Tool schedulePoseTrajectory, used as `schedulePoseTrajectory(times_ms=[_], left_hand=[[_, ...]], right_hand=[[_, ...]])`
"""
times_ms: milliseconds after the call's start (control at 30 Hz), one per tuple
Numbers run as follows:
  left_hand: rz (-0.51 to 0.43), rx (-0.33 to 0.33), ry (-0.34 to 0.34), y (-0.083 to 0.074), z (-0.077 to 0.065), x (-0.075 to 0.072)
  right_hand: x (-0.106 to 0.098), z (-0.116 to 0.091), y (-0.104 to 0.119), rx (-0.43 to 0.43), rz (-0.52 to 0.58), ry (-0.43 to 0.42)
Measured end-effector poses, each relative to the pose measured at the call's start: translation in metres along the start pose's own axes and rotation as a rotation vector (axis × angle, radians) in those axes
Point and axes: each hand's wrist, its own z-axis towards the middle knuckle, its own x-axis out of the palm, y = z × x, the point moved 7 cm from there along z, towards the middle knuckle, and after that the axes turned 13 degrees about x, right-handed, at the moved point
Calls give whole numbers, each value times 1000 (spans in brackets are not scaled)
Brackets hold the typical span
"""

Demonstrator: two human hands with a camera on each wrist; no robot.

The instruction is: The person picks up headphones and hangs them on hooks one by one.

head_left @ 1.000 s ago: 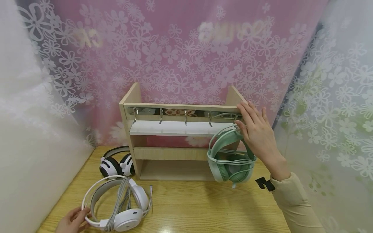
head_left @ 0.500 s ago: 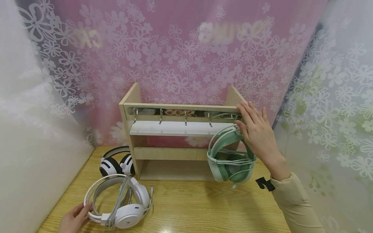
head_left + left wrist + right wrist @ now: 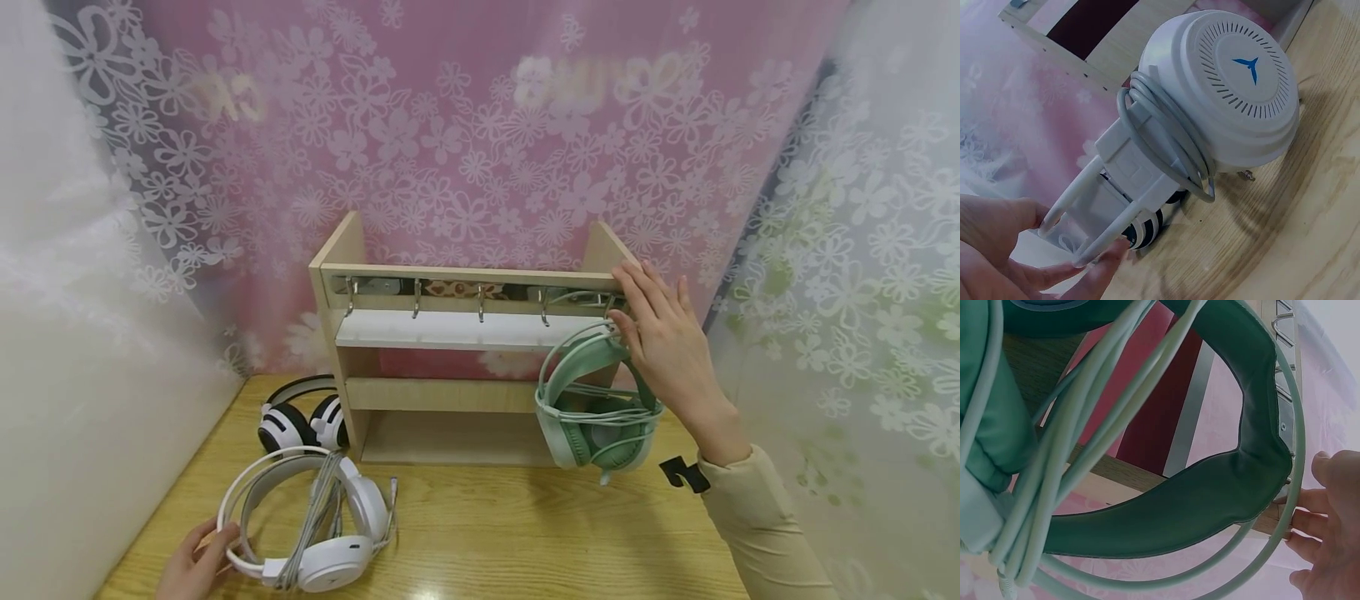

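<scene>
A white headset with a grey cable wound round it is at the front left of the table, apparently tilted. My left hand pinches its headband, thumb on one rail and fingers by the other in the left wrist view. One ear cup bears a blue mark. A mint-green headset, its cable wrapped round it, hangs at the right end of the wooden rack. My right hand rests on the rack's upper right corner beside that headband, fingers extended. Its palm hides part of the hanging point.
A row of metal hooks runs along the rack's top bar, above a white shelf. Black-and-white headphones lie against the rack's left side. Flowered curtains enclose the wooden table.
My left hand has shifted slightly right and up with the white headset, mostly in the first half second. My right hand and the green headset hold their place.
</scene>
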Motion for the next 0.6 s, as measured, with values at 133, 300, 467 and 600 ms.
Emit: schedulePoseTrajectory(times_ms=[133, 300, 467, 600], left_hand=[[-138, 42, 8, 3, -3, 5], [-239, 124, 57, 3, -4, 11], [-298, 253, 129, -4, -4, 17], [-227, 319, 144, -14, -4, 21]], right_hand=[[1, 0, -1, 0, 3, -1], [0, 0, -2, -4, 6, -8], [-1, 0, -1, -6, 7, -6], [-1, 0, 0, -6, 5, -3]])
